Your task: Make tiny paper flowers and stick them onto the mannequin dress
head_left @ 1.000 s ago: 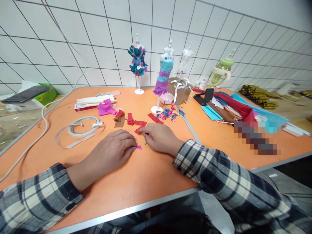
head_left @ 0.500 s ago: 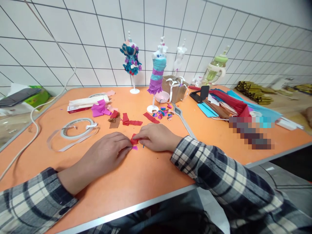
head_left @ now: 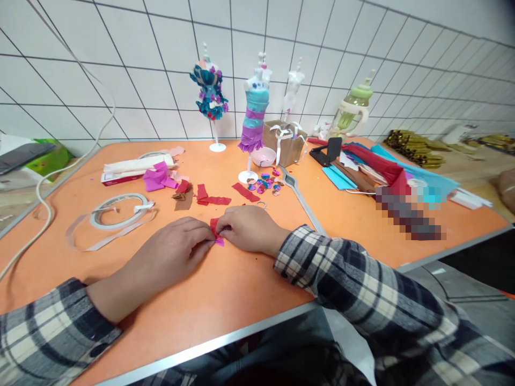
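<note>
My left hand [head_left: 177,244] rests on the orange table, its fingers closed and its fingertips at the left edge of a small red crepe paper piece [head_left: 214,224]. From the other side my right hand [head_left: 249,228] pinches the same piece; its fingertips partly cover it. A fringed scrap of magenta paper [head_left: 219,242] pokes out just below the fingertips. Whether it is joined to the red piece I cannot tell. Beyond my hands lie red paper strips [head_left: 217,200], another red strip [head_left: 245,192] and brown paper [head_left: 184,198]. A small ring [head_left: 261,204] peeks out behind my right hand.
Double-sided tape [head_left: 96,219] lies at left beside magenta paper [head_left: 157,177]. Dress forms, one in blue and purple paper [head_left: 255,118], stand at the back near a pink bowl [head_left: 263,156] and small petal-like paper pieces [head_left: 263,184]. Folded coloured paper [head_left: 382,166] covers the right side.
The view has shifted slightly, so the table things appear a little further left. My right fingers have curled in more tightly over the red paper. A small ring now shows behind my right hand.
</note>
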